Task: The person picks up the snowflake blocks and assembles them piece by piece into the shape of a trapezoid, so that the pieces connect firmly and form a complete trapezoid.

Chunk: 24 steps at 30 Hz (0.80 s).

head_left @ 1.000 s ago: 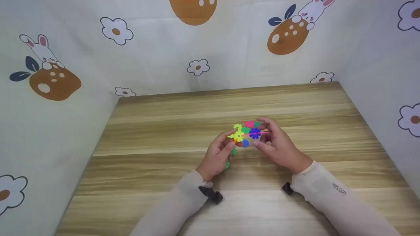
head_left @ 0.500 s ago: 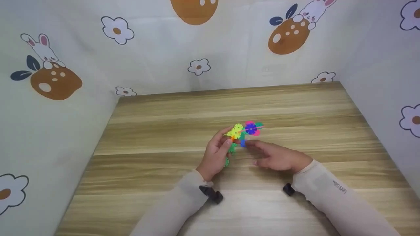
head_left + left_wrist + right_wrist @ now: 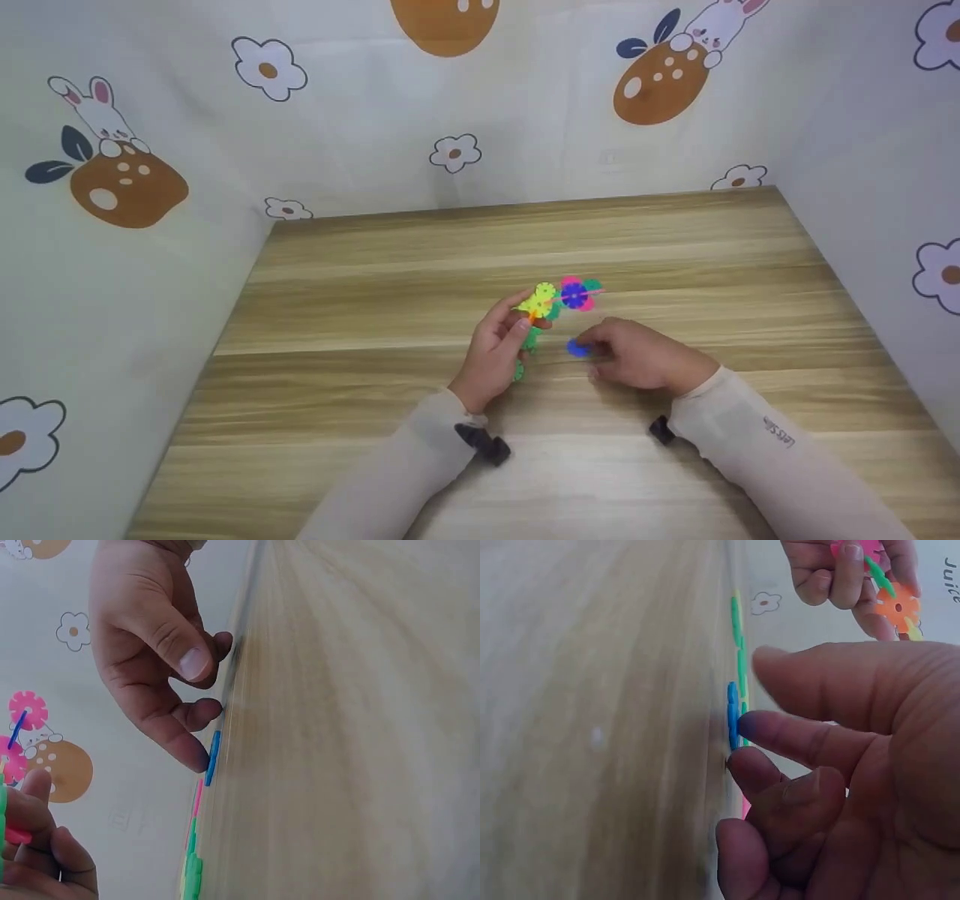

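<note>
My left hand holds up a joined cluster of notched snowflake discs, pinched between thumb and fingers. Yellow discs and a purple disc on a pink piece show in it from above; the right wrist view adds an orange disc. Lower down, my right hand touches a loose blue snowflake disc lying flat on the table. Its index fingertip rests on the blue disc, while the thumb stays apart from it.
Loose green discs lie on the wooden table, partly hidden behind the left hand. More loose discs, pink and green, lie flat beyond the blue one. A patterned curtain encloses the table's back and sides.
My right hand came away from the cluster and down to the table, then drew the blue disc toward the right. The left hand shifted the cluster slightly and kept its grip.
</note>
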Motion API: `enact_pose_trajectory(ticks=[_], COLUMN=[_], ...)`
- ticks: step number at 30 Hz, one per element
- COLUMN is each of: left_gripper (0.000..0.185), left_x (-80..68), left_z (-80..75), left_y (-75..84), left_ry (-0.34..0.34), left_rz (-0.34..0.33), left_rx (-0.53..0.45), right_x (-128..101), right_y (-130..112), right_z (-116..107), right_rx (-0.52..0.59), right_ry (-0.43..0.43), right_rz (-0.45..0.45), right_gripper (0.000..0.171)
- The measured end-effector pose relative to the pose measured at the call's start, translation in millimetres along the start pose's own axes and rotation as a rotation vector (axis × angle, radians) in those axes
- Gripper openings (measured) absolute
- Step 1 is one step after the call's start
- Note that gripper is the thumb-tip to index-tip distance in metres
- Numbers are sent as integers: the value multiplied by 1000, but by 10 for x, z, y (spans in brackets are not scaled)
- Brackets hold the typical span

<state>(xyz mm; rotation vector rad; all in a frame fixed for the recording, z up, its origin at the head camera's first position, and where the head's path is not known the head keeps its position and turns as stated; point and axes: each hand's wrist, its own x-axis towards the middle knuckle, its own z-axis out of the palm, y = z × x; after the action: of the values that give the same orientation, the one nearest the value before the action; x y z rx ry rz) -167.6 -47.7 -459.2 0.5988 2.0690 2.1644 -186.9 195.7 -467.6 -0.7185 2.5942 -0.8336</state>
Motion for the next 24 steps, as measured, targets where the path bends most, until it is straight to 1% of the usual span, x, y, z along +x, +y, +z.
enact_pose_trajectory(ticks=[4,7,11,15,17,20,22,24], left_gripper=[40,41,41,41,41,40,40,40], left_x=[33,54,62,55,38,13,2,0], left_z=[-16,-26,-26,-21,-12,-2,2,-5], left_y=[-147,-247,-268,-212,-141,-30,20,26], left_ry=[16,20,15,8,0,-13,-18,-22], left_rz=[-13,-16,-25,-24,-5,23,26,22], left_rx=[9,16,20,19,11,0,-4,0], right_x=[-6,-5,-11,-22,-22,-7,13,33], right_y=[7,22,32,29,26,38,54,71], right_z=[4,13,17,13,9,-3,-18,-41], right_rx=[-23,-34,-58,-56,-24,64,144,248], right_ry=[15,21,6,-11,-14,-1,36,110], right_rz=[4,5,16,31,44,64,77,87], right_gripper=[28,28,29,25,23,19,18,18])
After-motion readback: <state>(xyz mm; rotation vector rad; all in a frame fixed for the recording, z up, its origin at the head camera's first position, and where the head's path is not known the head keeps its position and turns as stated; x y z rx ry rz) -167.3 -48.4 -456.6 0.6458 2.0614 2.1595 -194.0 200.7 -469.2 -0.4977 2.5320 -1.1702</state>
